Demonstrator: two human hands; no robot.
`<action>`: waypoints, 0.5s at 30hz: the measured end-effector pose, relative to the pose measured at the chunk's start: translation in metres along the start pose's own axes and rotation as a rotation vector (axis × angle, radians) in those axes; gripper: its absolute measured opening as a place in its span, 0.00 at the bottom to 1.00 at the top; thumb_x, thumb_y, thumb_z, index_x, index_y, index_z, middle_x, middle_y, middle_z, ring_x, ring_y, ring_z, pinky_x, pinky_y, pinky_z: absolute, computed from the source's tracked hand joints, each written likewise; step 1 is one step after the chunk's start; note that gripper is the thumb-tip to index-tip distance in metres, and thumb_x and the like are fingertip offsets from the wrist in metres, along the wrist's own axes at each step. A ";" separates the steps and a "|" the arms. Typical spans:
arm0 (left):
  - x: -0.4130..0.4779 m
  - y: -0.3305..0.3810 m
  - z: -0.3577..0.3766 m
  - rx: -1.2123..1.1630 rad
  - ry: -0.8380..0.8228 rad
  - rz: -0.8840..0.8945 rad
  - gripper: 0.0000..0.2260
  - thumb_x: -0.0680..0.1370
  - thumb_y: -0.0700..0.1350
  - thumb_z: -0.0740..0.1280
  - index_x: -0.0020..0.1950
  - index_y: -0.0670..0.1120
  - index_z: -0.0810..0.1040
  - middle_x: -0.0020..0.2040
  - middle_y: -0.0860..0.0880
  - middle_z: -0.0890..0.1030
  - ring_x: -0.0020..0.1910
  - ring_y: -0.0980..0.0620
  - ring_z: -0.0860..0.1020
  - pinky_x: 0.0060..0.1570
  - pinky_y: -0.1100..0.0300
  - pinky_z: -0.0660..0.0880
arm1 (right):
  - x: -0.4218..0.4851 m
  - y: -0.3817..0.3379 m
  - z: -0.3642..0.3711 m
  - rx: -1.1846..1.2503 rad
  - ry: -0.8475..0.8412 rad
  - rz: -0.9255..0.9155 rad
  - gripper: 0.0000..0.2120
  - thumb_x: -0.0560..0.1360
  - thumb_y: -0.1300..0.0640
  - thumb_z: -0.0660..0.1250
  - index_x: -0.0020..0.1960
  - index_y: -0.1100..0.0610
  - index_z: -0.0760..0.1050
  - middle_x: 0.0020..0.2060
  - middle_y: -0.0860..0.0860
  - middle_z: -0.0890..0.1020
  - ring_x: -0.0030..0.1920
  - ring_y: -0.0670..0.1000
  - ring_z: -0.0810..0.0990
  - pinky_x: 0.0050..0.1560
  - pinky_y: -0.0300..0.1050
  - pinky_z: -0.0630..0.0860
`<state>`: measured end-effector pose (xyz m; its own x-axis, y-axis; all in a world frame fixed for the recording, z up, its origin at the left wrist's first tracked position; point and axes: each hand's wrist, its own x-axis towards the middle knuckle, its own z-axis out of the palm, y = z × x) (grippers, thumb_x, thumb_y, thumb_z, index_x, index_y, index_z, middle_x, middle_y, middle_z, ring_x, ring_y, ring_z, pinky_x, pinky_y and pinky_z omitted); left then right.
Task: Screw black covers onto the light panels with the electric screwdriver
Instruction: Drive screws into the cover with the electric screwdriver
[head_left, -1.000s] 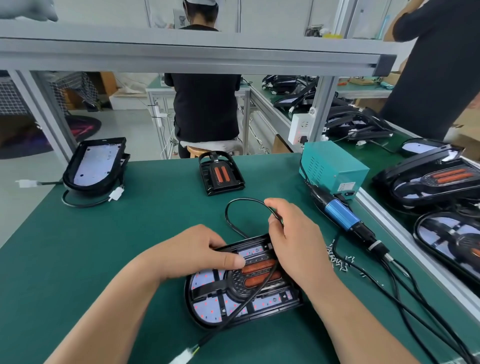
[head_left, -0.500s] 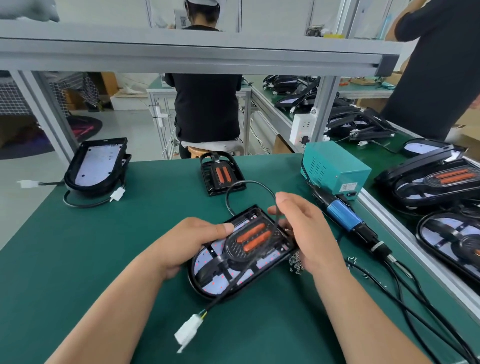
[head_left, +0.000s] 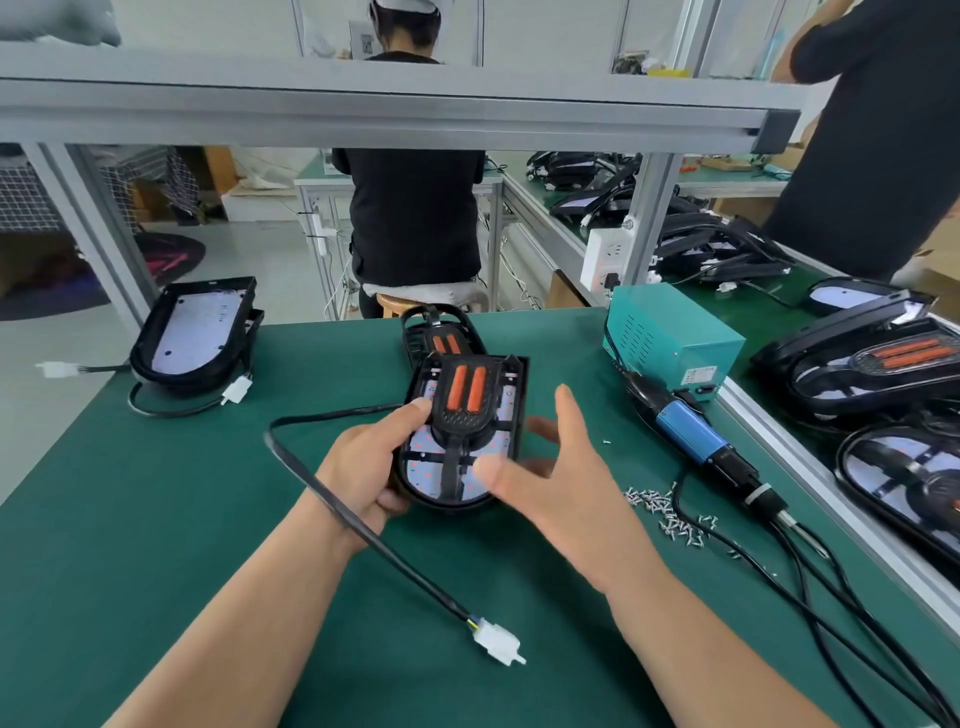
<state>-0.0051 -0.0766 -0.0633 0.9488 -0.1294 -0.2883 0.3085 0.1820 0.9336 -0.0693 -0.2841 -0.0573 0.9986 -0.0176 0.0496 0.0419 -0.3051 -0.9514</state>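
Head view: light panel (head_left: 423, 470) with black cover (head_left: 464, 422) seated on it, orange strips up, pale red-dotted board showing around it. Left hand (head_left: 366, 465) grips its left edge, thumb on top, tilting it above the green table (head_left: 156, 519), probably to orient it for screwing. Right hand (head_left: 556, 488) hovers just right, fingers spread, holding nothing. Electric screwdriver (head_left: 688, 431) and loose screws (head_left: 662, 512) lie further right, within reach.
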 end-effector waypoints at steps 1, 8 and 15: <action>0.001 -0.001 0.000 -0.029 0.021 0.006 0.14 0.80 0.56 0.72 0.44 0.46 0.85 0.33 0.48 0.79 0.22 0.54 0.65 0.23 0.67 0.53 | -0.005 0.000 0.002 -0.120 0.020 -0.042 0.68 0.56 0.17 0.73 0.85 0.38 0.44 0.72 0.34 0.66 0.63 0.37 0.78 0.62 0.45 0.76; 0.004 0.000 -0.005 -0.153 0.182 0.020 0.17 0.80 0.54 0.72 0.34 0.47 0.83 0.30 0.51 0.77 0.20 0.56 0.63 0.20 0.68 0.54 | -0.030 -0.012 0.006 -0.621 -0.287 -0.461 0.34 0.64 0.17 0.67 0.56 0.42 0.72 0.48 0.40 0.80 0.43 0.41 0.75 0.43 0.39 0.69; 0.007 -0.001 -0.006 -0.128 0.216 0.049 0.14 0.78 0.56 0.74 0.41 0.48 0.80 0.32 0.49 0.75 0.22 0.55 0.63 0.21 0.67 0.55 | -0.024 -0.010 0.011 -0.431 -0.335 -0.498 0.05 0.84 0.47 0.64 0.53 0.47 0.76 0.41 0.45 0.81 0.41 0.45 0.77 0.44 0.40 0.72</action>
<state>0.0014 -0.0717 -0.0679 0.9511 0.0919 -0.2948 0.2546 0.3070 0.9170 -0.0934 -0.2706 -0.0527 0.8235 0.4915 0.2832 0.5455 -0.5488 -0.6335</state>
